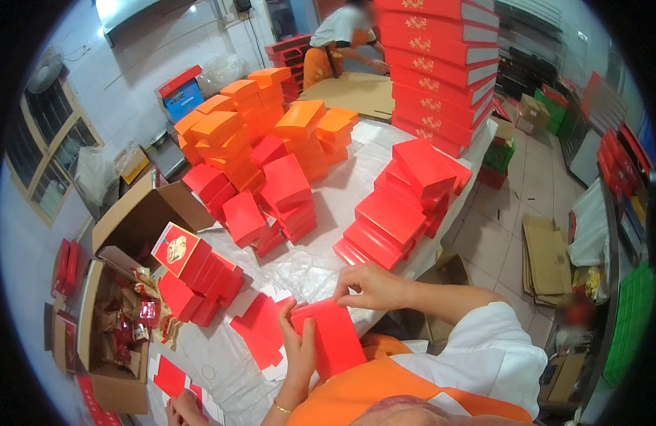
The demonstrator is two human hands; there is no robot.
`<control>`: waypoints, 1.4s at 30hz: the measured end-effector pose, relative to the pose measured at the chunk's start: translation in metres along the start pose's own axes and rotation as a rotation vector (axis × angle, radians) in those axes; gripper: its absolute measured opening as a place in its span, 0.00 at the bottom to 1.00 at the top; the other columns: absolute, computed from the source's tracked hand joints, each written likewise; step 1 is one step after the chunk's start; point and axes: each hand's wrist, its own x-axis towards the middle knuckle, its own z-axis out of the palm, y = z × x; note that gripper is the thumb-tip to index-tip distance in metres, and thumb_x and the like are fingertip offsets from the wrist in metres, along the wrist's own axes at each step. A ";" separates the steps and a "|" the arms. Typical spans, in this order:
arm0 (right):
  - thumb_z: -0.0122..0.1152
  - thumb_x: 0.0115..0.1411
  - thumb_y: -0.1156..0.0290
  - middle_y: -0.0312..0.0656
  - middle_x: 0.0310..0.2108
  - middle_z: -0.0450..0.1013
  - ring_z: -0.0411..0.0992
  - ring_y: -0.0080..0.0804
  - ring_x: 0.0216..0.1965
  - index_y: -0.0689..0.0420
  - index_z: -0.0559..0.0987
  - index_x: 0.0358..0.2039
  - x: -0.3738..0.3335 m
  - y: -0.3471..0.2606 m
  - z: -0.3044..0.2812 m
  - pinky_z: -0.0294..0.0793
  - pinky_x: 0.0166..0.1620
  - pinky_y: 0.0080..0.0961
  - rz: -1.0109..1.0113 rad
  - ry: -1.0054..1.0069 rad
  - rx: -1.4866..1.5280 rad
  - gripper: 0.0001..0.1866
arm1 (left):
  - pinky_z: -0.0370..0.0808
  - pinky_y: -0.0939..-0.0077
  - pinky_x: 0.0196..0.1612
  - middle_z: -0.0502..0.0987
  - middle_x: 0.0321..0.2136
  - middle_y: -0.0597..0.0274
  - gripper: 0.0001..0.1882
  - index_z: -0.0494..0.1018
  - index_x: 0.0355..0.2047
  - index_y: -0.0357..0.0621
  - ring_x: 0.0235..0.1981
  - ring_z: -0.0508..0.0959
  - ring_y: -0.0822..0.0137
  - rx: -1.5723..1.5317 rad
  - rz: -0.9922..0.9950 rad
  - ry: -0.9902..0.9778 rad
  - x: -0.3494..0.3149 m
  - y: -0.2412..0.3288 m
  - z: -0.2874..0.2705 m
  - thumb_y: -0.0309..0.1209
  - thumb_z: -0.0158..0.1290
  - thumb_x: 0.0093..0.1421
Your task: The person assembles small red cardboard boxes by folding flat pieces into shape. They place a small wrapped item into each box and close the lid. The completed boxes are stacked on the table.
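Note:
My left hand [301, 348] grips the left side of a red cardboard box [335, 344], its thumb resting on the broad red face. The box is tilted close to my body. At the box's upper right corner, my right hand [374, 287] has thumb and forefinger pinched together on the edge. Flat red box blanks [258, 330] with white flaps lie on the table just left of my left hand. Another person's hand [186, 410] is at the lower left edge, beside more red and white card blanks [170, 376].
Stacked red boxes [392, 213] and orange boxes [236, 131] stand on the plastic-covered table [346, 153]. A tall red stack [441, 78] rises at the far right corner. An open carton [94, 334] holds wrapped packets at left. A person [339, 42] works at the back.

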 end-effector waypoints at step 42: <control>0.50 0.70 0.65 0.45 0.54 0.66 0.68 0.33 0.52 0.57 0.58 0.65 0.017 0.043 0.150 0.69 0.55 0.33 0.144 0.073 0.481 0.26 | 0.69 0.68 0.55 0.72 0.51 0.55 0.30 0.59 0.60 0.34 0.51 0.71 0.65 -0.365 -0.015 0.561 -0.044 -0.042 -0.042 0.47 0.48 0.71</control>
